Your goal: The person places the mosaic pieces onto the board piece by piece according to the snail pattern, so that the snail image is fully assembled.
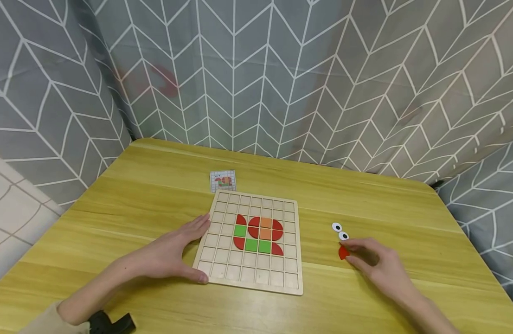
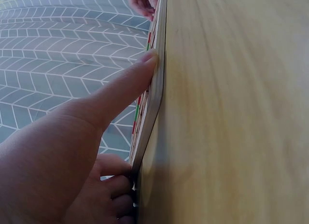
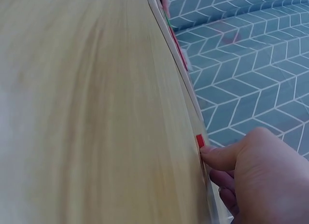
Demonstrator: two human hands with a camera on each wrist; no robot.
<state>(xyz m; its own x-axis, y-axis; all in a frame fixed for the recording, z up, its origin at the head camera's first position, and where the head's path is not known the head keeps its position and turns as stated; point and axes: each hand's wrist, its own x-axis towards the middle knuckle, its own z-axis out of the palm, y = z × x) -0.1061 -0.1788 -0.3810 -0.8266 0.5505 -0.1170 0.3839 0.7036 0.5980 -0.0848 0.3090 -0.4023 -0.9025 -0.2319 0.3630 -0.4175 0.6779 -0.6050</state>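
A square wooden grid board lies on the table with red, green and orange pieces in its cells. My left hand spreads along the board's left side. Its thumb touches the near left corner, and the fingers rest against the edge farther up. To the right of the board, my right hand pinches a red piece with a rounded edge between thumb and forefinger, at the tabletop. In the right wrist view, part of that red piece shows beyond the thumb. Two round eye pieces lie just beyond the fingertips.
A small picture card with a coloured grid design lies behind the board. The wooden table is bordered by a grey curtain with white zigzag lines. A black device sits at my left wrist.
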